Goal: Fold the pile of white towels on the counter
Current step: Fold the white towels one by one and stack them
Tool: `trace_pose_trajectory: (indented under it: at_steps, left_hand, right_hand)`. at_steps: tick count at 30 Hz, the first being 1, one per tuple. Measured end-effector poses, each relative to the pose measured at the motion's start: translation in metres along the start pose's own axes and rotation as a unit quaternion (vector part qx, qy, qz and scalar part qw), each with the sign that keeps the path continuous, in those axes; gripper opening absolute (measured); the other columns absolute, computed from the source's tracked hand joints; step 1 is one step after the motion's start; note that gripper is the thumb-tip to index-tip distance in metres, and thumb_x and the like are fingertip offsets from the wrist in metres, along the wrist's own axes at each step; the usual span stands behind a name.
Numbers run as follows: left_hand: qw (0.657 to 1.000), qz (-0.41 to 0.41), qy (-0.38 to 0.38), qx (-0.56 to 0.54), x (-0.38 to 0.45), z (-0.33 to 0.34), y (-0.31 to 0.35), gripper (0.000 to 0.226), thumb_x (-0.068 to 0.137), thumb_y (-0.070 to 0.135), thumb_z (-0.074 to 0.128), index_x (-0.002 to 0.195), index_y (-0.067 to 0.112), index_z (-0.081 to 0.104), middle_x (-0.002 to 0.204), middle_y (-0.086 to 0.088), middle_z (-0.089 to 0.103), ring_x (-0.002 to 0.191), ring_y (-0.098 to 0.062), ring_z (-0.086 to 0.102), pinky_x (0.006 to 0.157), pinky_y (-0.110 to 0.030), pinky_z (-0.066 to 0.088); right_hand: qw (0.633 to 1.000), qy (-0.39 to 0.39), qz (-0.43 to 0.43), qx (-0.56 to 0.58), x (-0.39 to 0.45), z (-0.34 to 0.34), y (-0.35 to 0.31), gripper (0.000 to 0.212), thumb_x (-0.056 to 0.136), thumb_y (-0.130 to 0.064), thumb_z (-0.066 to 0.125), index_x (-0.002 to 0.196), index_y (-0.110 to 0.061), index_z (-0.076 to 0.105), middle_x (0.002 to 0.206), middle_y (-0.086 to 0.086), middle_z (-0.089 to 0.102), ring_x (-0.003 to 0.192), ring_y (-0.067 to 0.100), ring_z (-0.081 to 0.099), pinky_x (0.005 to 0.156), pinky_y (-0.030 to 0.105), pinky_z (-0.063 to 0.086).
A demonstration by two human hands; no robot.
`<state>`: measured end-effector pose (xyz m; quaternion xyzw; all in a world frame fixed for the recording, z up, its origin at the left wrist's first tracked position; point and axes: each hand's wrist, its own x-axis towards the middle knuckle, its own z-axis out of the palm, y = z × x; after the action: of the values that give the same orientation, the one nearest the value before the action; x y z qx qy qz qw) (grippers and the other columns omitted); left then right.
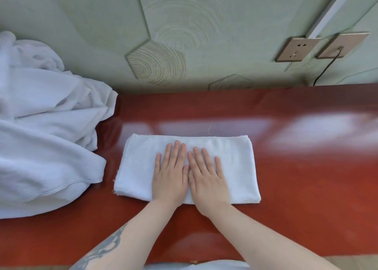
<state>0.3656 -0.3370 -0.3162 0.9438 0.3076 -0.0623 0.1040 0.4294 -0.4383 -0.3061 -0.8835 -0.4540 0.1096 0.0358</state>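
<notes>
2 flat hands are pressing a half-folded white towel on the red counter.

The unfolded towel pile (41, 130) is lying at the counter's left end, just beside the folded towel (139, 167) sitting mid-counter (306, 177). The left hand (170, 173) and right hand (207, 177) are resting side by side on its middle, fingers straight, gripping nothing. To smooth well, they should likely be sweeping outward toward both short ends, keeping edges aligned before the next fold.
</notes>
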Motion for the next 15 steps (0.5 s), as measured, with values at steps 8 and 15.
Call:
trace_pose_trajectory:
  at_steps: [8,15]
  left_hand:
    - [0.998,-0.054,0.014,-0.002,-0.033,-0.01,-0.09,0.058,0.099,0.041,0.007,0.154,0.024,-0.003,0.162,0.008,-0.003,0.15,-0.011,-0.004,0.122,-0.039,0.004]
    - [0.995,-0.07,0.06,0.027,-0.03,-0.026,-0.077,0.061,0.103,0.035,0.029,0.157,0.018,0.007,0.165,0.001,0.001,0.151,-0.018,-0.007,0.119,-0.04,-0.009]
  right_hand:
    - [0.981,0.007,0.193,0.008,-0.037,0.001,0.094,0.069,0.097,-0.058,0.004,0.157,-0.025,0.0,0.165,-0.003,0.0,0.152,0.018,-0.004,0.122,0.042,0.001]
    - [0.977,0.041,0.207,-0.02,-0.028,-0.013,0.035,0.062,0.102,-0.042,0.027,0.157,-0.025,0.005,0.165,0.004,-0.006,0.15,0.026,-0.014,0.119,0.047,-0.01]
